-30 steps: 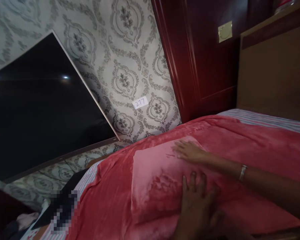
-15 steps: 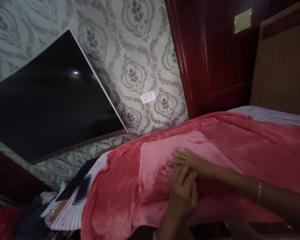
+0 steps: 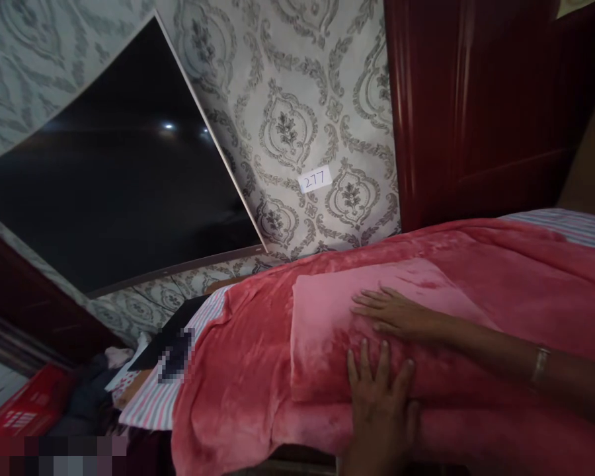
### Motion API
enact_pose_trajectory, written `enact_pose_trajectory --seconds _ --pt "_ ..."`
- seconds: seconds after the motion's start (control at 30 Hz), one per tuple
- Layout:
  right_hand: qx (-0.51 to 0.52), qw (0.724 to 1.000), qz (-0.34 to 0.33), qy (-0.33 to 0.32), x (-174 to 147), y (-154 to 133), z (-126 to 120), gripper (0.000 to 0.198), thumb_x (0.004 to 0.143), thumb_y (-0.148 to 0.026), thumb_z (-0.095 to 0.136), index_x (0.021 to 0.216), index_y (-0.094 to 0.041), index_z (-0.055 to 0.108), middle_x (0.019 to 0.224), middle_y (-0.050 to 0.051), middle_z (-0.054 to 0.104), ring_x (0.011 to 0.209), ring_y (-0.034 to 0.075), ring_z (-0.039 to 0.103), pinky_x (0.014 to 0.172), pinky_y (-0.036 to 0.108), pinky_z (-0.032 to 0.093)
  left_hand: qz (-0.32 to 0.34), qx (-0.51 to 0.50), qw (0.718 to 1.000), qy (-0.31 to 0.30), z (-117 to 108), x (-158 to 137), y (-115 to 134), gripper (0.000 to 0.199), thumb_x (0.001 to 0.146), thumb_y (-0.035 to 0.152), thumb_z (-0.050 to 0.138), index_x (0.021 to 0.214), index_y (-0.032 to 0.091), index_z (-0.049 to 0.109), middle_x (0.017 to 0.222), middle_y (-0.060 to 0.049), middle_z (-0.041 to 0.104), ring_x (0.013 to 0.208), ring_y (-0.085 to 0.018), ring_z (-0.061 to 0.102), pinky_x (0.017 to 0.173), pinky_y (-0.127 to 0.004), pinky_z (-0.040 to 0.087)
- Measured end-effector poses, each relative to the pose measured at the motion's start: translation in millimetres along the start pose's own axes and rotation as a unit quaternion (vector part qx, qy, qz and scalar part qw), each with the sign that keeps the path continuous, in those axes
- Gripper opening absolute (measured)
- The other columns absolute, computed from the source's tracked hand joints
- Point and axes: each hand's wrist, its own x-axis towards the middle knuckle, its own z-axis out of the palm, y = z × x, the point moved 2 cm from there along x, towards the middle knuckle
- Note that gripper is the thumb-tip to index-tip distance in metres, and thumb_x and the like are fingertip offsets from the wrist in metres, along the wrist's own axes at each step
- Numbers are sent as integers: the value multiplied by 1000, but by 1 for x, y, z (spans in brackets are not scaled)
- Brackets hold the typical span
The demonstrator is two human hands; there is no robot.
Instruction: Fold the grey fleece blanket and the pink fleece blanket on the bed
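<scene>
A folded pink plush blanket (image 3: pixel 322 317) lies as a flat rectangle on a larger spread of red-pink plush fabric (image 3: pixel 233 370). My right hand (image 3: pixel 401 314) reaches in from the right side, palm down on the folded blanket with its fingers stretched out to the left. Below it, my left hand (image 3: pixel 379 396) is spread over the blanket's near edge, fingers pointing away from me. Both hands are open and grip nothing. A bracelet (image 3: pixel 540 367) circles my right wrist.
A striped sheet (image 3: pixel 151 406) shows beneath the plush fabric. Behind stand a large dark television (image 3: pixel 129 172) and a patterned wall with a paper label (image 3: pixel 315 178) reading 277. Dark red wood panelling (image 3: pixel 441 112) rises at right. A red box (image 3: pixel 30 403) sits lower left.
My left hand, curled beside the right hand before, has spread its fingers and moved nearer to me. My right hand stays flat on the folded blanket. The whole view has shifted slightly.
</scene>
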Motion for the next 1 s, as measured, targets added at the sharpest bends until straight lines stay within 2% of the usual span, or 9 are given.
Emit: enact_pose_trajectory --seconds 0.1,0.17,0.27,0.33,0.5,0.73,0.9,1.0 --pt "-24 1000 4 -20 20 13 -7 65 101 -65 39 160 -37 40 167 8 34 158 37 19 120 76 7 -4 -4 1000 -5 0 0 -2 84 88 33 67 163 45 30 174 4 17 160 -40 21 123 -73 29" --pt "-34 999 35 -21 34 26 -11 67 101 -67 36 160 -36 41 169 8 30 158 38 18 119 78 6 -2 -2 1000 -17 1 0 -2 84 88 34 67 163 44 31 174 4 17 160 -40 20 123 -73 30" --pt "-36 994 102 -30 53 49 -15 71 100 -69 31 162 -36 37 171 7 25 157 40 20 118 78 13 1 5 999 -38 5 -2 -3 85 87 36 67 164 43 30 174 4 15 160 -40 19 123 -73 31" --pt "-33 989 138 -32 63 62 -16 74 99 -70 29 164 -34 34 170 9 26 156 39 25 119 74 20 -4 8 999 -38 9 -4 -4 88 87 36 67 165 42 27 174 3 16 160 -41 18 123 -73 30" --pt "-37 986 164 -19 74 82 -7 76 98 -70 28 162 -31 38 167 11 35 153 38 34 120 68 25 11 21 1000 -2 17 -7 -4 92 84 38 70 165 40 27 173 -1 22 160 -42 16 122 -74 30" --pt "-62 980 187 3 70 83 2 72 99 -67 27 162 -34 39 167 7 37 154 34 33 123 62 25 8 104 989 101 7 0 5 82 79 39 75 156 38 47 172 1 31 158 -38 27 124 -62 30" --pt "-83 975 207 2 72 74 -10 73 98 -67 30 161 -32 42 167 9 35 154 39 30 121 69 25 20 100 992 77 -6 0 8 75 86 46 68 157 38 45 172 0 30 157 -36 30 123 -62 33" --pt "-80 978 194 -8 74 52 -18 75 97 -70 29 162 -34 39 170 8 28 156 40 23 120 73 22 24 89 994 65 -12 1 9 72 90 47 64 159 37 43 172 -1 31 156 -37 30 122 -63 34"
